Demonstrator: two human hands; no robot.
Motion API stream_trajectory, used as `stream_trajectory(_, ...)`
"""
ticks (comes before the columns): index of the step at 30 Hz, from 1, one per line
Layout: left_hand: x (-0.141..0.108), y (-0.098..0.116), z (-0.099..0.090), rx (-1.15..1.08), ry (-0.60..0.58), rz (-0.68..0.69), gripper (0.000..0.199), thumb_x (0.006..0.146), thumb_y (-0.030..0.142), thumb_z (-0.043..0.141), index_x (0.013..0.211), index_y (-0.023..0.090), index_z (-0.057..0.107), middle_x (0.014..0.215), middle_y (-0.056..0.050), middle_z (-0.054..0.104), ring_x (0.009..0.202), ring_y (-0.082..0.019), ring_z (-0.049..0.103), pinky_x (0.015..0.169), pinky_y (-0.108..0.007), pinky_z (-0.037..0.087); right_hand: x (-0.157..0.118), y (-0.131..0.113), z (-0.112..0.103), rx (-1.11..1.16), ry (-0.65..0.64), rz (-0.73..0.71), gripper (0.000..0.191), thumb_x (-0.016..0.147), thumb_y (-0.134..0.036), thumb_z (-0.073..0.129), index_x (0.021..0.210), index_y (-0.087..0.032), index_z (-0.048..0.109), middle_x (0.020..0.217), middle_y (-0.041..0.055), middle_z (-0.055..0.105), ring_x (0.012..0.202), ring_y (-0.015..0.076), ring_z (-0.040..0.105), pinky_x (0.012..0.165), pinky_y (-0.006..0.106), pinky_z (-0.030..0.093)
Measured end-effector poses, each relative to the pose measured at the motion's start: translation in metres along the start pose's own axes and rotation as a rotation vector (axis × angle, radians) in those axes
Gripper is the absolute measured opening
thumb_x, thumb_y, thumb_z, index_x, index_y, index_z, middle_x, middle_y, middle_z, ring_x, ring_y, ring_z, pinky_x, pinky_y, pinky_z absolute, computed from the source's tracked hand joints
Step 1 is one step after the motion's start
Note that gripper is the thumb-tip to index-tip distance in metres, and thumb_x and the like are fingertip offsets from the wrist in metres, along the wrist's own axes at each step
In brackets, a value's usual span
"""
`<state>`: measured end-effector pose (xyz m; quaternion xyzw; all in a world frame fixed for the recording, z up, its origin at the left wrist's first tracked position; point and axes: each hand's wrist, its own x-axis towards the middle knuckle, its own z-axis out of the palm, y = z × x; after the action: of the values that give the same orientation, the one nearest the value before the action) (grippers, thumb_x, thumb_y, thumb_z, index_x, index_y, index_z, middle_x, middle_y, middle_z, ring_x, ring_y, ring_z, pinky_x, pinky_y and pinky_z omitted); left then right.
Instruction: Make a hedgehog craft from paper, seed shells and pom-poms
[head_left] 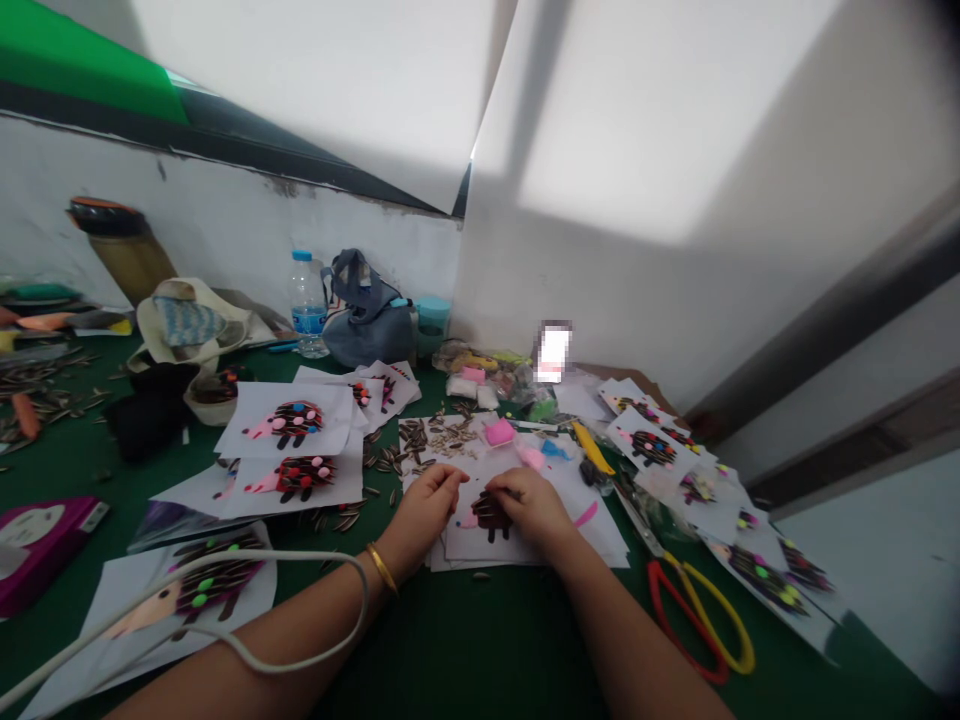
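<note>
On white paper [480,553] in front of me lies a hedgehog figure [491,512] with a pink snout and a dark body with seeds on it. My right hand [531,508] bends over the right side of the body, fingertips pinched on something too small to make out. To the left of the figure, my left hand [435,505] has its thumb and fingers pressed together near the paper's edge; what they hold, if anything, is hidden. Behind the hands are loose sunflower seeds [421,440], pink clay [499,431] and a blue clay piece [555,449].
Finished hedgehog sheets [251,405] lie at left, with more sheets [757,575] at right. Red-and-yellow scissors [679,565] rest beside the right forearm. A white cable [300,556] crosses the left forearm. A bottle [307,310] and blue bag [364,325] stand behind.
</note>
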<state>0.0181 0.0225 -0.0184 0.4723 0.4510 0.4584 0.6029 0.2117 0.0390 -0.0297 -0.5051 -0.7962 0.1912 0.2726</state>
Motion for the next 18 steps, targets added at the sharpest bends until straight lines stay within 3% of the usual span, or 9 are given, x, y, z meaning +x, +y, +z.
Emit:
stream_trajectory(8,0.0013,-0.0022,-0.0006,0.001,-0.015,0.005,0.029,0.080,0.045,0.056,0.088,0.017,0.058,0.053,0.008,0.044,0.044,-0.007,0.033,0.041,-0.018,0.022,0.0029,-0.0002,0.0033,-0.028,0.027,-0.039,0.017,0.082,-0.014,0.060,0.086,-0.023,0.074,0.082,0.0026,0.070,0.079,0.0158,0.063,0.076,0.027,0.048)
stream_trajectory(18,0.0025,-0.0040,-0.0006,0.032,-0.012,0.010,0.028,0.080,0.044,0.054,0.089,0.017,0.057,0.053,0.009,0.043,0.043,-0.006,0.032,0.042,-0.018,0.022,0.0038,0.0011,0.0040,-0.143,-0.037,-0.053,0.018,0.084,-0.015,0.058,0.089,-0.022,0.074,0.082,0.0032,0.069,0.079,0.0155,0.062,0.077,0.025,0.045)
